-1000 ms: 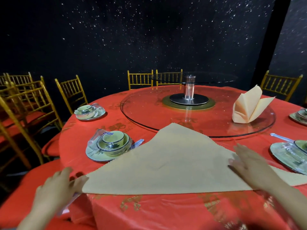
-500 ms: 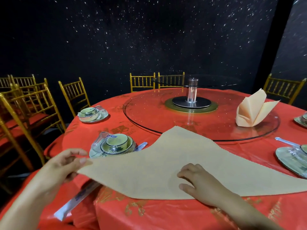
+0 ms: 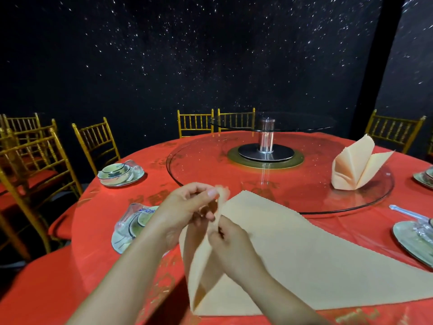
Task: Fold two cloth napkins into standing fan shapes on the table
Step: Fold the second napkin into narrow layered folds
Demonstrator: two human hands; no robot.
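Observation:
A beige napkin (image 3: pixel 304 259), folded into a triangle, lies on the red table (image 3: pixel 105 231) in front of me. Its left corner is lifted and folded over toward the top point. My left hand (image 3: pixel 185 207) pinches that raised corner between thumb and fingers. My right hand (image 3: pixel 229 242) grips the napkin's folded edge just below, fingers curled on the cloth. A second peach napkin (image 3: pixel 353 165) stands folded in an upright shape on the glass turntable (image 3: pixel 199 165) at the right.
Place settings of stacked bowls and plates sit at the left (image 3: pixel 131 224), far left (image 3: pixel 119 174) and right (image 3: pixel 414 238). The turntable has a metal post (image 3: pixel 266 141) at its middle. Gold chairs (image 3: pixel 96 141) ring the table.
My left hand has lifted the napkin's left corner up and over toward the middle. My right hand left the flat cloth and took hold of the fold beside the left hand.

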